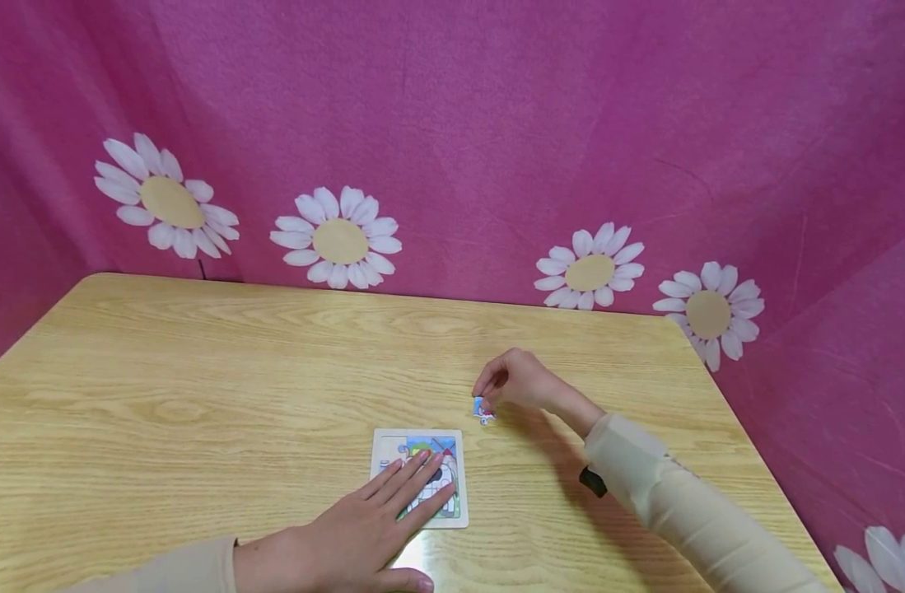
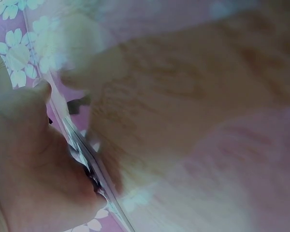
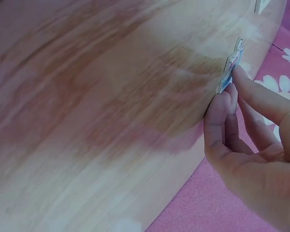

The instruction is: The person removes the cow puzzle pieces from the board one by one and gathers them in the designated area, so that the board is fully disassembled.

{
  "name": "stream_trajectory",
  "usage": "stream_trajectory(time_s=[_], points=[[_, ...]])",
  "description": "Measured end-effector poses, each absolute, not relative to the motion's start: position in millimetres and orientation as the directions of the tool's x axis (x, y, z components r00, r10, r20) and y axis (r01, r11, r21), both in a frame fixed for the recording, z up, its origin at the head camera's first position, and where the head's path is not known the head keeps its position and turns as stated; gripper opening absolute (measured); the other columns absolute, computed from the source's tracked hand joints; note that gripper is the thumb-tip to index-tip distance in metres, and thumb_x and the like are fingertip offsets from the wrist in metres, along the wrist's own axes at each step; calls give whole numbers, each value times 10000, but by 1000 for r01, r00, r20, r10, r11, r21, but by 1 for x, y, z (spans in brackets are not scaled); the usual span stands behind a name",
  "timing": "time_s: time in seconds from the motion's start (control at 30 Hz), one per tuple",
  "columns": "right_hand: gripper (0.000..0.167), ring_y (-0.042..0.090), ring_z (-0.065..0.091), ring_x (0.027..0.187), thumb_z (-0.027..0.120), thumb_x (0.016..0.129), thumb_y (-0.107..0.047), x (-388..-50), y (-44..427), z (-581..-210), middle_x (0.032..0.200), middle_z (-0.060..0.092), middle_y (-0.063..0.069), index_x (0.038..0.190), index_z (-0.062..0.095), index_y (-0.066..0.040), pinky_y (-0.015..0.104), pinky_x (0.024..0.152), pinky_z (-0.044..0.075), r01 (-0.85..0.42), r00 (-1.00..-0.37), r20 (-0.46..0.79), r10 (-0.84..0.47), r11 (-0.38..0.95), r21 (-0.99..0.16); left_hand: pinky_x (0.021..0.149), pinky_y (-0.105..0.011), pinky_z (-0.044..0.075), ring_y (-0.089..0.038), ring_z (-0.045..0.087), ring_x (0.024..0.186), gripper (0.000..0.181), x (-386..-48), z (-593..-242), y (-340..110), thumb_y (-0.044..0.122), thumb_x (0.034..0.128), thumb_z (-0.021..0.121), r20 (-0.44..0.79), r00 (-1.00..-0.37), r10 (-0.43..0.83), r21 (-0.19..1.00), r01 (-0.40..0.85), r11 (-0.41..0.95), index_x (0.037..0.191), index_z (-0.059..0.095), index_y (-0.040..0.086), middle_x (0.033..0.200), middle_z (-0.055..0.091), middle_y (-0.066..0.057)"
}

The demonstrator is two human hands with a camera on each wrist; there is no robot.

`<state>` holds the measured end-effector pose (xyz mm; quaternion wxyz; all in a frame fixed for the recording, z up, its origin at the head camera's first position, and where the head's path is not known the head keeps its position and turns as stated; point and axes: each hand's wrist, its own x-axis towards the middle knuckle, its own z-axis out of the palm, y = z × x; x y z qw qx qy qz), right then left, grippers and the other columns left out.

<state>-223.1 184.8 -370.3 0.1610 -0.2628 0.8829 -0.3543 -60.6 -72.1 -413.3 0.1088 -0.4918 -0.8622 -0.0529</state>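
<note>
Wood-grained worktop point(image 1: 200, 428) forms the surface, viewed from its near side. Nearest, the person's left hand point(image 1: 366, 527) lies flat, fingers spread across a small puzzle tray point(image 1: 463, 486); it grips nothing. The tray sits toward the near side, its pale rim showing at the right and far sides. Pale backing point(image 1: 391, 446) is exposed at its far-left corner; part of the printed picture is hidden by the fingers. Farther off, past the tray's far-right corner, the right hand point(image 1: 517, 380) pinches one puzzle piece point(image 1: 478, 408) between thumb and fingers. Both hands are apart from each other. On the right wrist view the piece is gripped at one end, the other end projecting; whether it touches the worktop cannot be told.

Assessment: the pinch is judged sound, provided the projecting end is left uncovered and the printed face readable. Left-hand pressure should be light yet enough to prevent sliding, with fingers off the exposed backing.

Edges: the worktop's right edge runs close beside the right sleeve point(image 1: 689, 502), so room there is judged narrower; wider room lies left. The far edge is well beyond both hands, backed by a magenta curtain point(image 1: 452, 123) printed with white daisies point(image 1: 341, 241).
</note>
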Motion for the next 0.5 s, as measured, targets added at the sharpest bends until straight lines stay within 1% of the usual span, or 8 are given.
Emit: stream_trajectory(time_s=[0.2,0.33,0.5], points=[[86,166,671,740,768,798,53,-222,192,-366,813,724,118,878,738,62,250,675,539,-334,-800,-93,-593,569,-752,1081,-451,338,-358,288,1423,838,-61,-413,-70,646,961,398,245,-479,843,-15,868,497,1522,313,30,1565,240,-239],[85,169,675,751,756,803,68,-215,191,-363,822,724,143,882,730,82,250,680,543,-323,-795,-83,-601,536,-780,1073,-451,353,-370,299,1417,819,-60,-414,-69,624,974,389,241,-461,854,-16,878,479,1521,310,20,1555,248,-260],[87,123,668,747,757,811,50,-201,176,-361,825,729,114,895,736,62,228,667,532,-334,-772,-83,-631,513,-791,1068,-444,371,-366,298,1417,785,-60,-413,-66,586,995,379,217,-441,871,-3,892,452,1520,301,8,1543,260,-278]])
